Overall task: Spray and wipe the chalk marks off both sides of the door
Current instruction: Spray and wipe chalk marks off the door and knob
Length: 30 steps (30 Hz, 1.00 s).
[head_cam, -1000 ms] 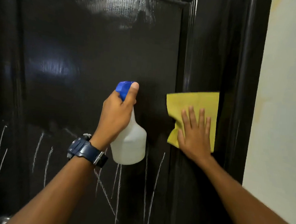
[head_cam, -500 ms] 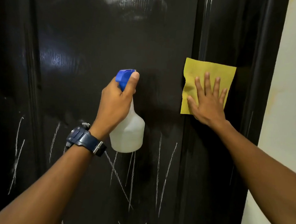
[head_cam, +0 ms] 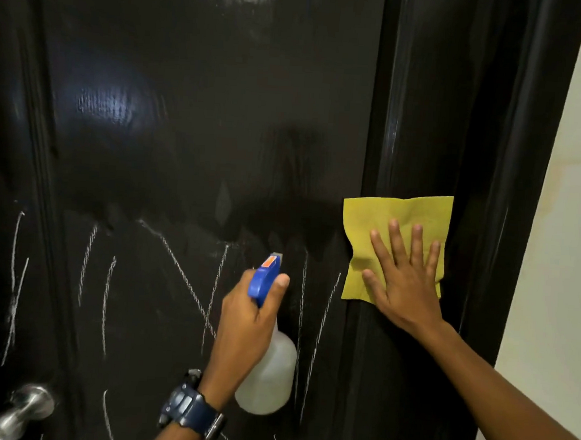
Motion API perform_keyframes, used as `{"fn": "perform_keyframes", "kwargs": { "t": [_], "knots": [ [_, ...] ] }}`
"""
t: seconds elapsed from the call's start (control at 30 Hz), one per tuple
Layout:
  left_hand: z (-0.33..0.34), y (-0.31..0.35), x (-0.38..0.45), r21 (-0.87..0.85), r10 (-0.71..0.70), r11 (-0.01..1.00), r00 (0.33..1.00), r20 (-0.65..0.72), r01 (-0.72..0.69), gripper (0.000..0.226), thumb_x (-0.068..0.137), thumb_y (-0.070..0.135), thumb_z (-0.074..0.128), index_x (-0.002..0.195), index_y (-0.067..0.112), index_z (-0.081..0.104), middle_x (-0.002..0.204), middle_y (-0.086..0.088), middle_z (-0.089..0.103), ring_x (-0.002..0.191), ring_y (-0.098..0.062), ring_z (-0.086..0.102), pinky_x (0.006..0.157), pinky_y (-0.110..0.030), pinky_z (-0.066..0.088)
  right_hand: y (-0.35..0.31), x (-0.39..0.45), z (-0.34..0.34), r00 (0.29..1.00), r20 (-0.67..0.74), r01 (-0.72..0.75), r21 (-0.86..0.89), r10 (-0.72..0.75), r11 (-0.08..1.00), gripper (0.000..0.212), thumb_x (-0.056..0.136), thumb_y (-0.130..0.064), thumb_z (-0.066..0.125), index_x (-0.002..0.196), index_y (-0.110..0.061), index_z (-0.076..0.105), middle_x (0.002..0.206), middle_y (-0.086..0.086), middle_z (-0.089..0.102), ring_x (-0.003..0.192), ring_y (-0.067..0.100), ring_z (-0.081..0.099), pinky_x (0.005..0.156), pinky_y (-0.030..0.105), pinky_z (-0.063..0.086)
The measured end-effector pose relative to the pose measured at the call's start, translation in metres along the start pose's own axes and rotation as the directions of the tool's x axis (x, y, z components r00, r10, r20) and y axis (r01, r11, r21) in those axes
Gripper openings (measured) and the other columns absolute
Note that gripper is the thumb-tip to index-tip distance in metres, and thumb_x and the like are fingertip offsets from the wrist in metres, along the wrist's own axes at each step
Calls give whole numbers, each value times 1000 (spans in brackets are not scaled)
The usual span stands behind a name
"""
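The left hand [head_cam: 249,322] is wrapped round the neck of the bottle [head_cam: 267,378], fingers curled tight and the forefinger lying along the blue head [head_cam: 264,279], whose nozzle points up and at the door [head_cam: 203,129]. The right hand [head_cam: 404,281] lies flat, fingers straight and spread, pressing the cloth [head_cam: 377,218] against the raised moulding at the door's right side; it grips nothing, only pushes. The cloth is yellow, roughly square and a little creased, its upper part showing above the fingertips. The bottle's body is white and rounded, hanging below the fist close in front of the panel. The door is glossy black; its upper panel is streaky and shiny, while white chalk marks [head_cam: 183,274] run in long strokes across the lower half, behind and to the left of the bottle. Both arms reach up from below, the left wrist wearing a dark blue watch [head_cam: 189,409]. A metal handle [head_cam: 22,411] sits at lower left, and a pale wall [head_cam: 570,237] stands beyond the door's right edge.
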<state>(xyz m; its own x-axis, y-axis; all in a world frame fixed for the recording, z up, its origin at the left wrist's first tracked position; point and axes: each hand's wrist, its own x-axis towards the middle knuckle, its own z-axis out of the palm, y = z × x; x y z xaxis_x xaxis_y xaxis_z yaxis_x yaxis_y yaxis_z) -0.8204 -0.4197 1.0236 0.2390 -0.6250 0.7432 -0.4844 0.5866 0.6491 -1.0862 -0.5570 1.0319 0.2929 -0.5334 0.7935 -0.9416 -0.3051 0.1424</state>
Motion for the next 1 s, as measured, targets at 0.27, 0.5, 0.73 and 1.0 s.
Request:
{"fn": "perform_keyframes", "kwargs": {
  "t": [0.27,0.5,0.73,1.0],
  "knots": [
    [8,-14,2,28,-19,999,999,-51,21,47,91,55,49,102,11,62,64,10,45,56,-3,45,56,-13,38,-3,-2,2,993,-31,118,80,-115,990,65,103,-58,15,161,-30,4,170,0,-2,153,39,-12,116,71,-7],
    [6,-21,11,64,-15,998,998,-57,18,47,91,56,48,107,14,62,66,8,47,58,-5,48,57,-14,40,-18,-7,11,987,15,163,-48,-163,985,77,96,-68,25,161,-29,10,170,6,-1,153,43,-8,116,71,-5],
    [3,-20,15,115,4,993,1000,-15,-3,56,88,74,39,86,22,58,69,2,54,61,-12,53,57,-20,43,-26,-36,30,992,55,117,-83,-112,990,83,94,-68,30,162,-24,12,169,7,7,153,44,1,116,72,-1],
    [-12,-31,8,104,7,995,997,-77,1,52,87,75,39,86,27,58,62,8,47,55,-6,46,55,-14,38,-22,2,17,925,40,373,-281,-378,884,81,95,-71,31,160,-25,22,169,4,13,154,39,10,115,73,10]
  ]
}}
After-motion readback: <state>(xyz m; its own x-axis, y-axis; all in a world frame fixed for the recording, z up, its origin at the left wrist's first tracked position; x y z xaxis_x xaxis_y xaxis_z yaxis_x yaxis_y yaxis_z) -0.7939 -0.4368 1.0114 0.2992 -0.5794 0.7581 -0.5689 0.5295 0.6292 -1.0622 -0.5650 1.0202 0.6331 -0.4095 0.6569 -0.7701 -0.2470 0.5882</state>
